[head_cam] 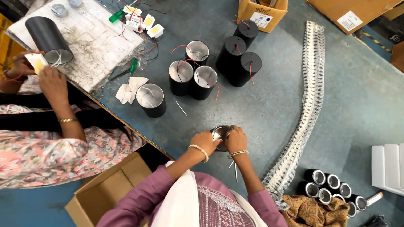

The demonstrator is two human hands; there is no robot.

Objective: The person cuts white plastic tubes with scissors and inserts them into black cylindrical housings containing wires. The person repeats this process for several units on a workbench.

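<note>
Both my hands are on a black cylindrical lamp housing (220,133) with a shiny silver inside, standing upright near the table's front edge. My left hand (204,140) grips its left rim, fingers reaching in. My right hand (236,139) holds its right side. Farther back stand three open black housings (181,77) with red and white wires, and another one (151,99) to the left.
Three closed black cylinders (240,54) stand near a cardboard box (261,12). A long strip of plastic-wrapped parts (312,96) runs down the right. A co-worker's hand (52,82) at left is beside a black cylinder (47,38) over a white foam sheet (99,46). Several small cylinders (332,189) lie bottom right.
</note>
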